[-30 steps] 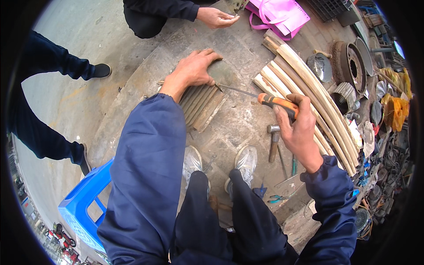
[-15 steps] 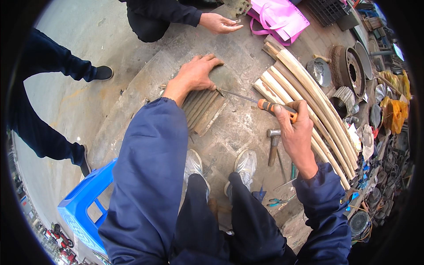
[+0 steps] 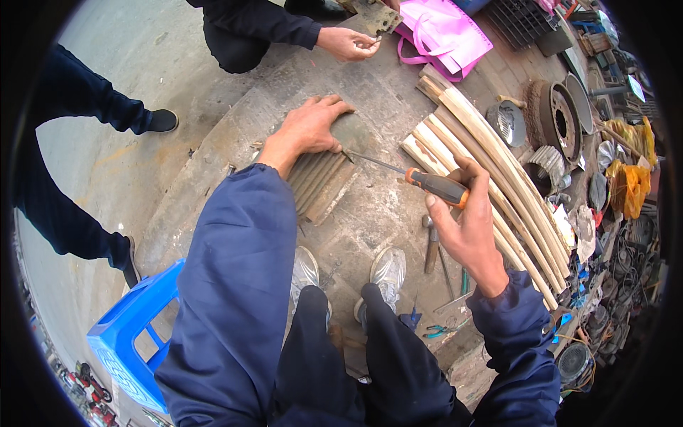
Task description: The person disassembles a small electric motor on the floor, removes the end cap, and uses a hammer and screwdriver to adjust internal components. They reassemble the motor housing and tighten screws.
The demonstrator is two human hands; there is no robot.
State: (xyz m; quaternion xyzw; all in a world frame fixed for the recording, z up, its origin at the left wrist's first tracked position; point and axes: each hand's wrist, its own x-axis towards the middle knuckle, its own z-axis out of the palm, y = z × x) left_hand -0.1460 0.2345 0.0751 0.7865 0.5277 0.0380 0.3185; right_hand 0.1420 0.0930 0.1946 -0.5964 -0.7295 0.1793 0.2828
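Observation:
My left hand (image 3: 306,128) grips a grey-green plate (image 3: 356,132), fingers over its far part and thumb beside the screwdriver tip. Partly under that hand and sleeve lies a grey ribbed piece (image 3: 316,192). In my right hand (image 3: 466,228) is a screwdriver (image 3: 437,186) with an orange and black handle; its long shaft reaches left to the spot by my left thumb. What exactly the tip touches is too small to tell. Below the handle lie a hammer (image 3: 432,249) and thin metal rods.
Long curved wooden strips (image 3: 498,171) fan out on the right, beside metal parts and clutter. A crouching co-worker's hand (image 3: 352,44) is by a holed metal block (image 3: 377,18), near a pink bag (image 3: 448,39). Another person's leg (image 3: 107,107) stands left. A blue stool (image 3: 121,334) sits lower left.
The screwdriver handle has shifted slightly down and left and shows more black on top. The co-worker's hand is closer to the holed block. My left hand stays on the plate.

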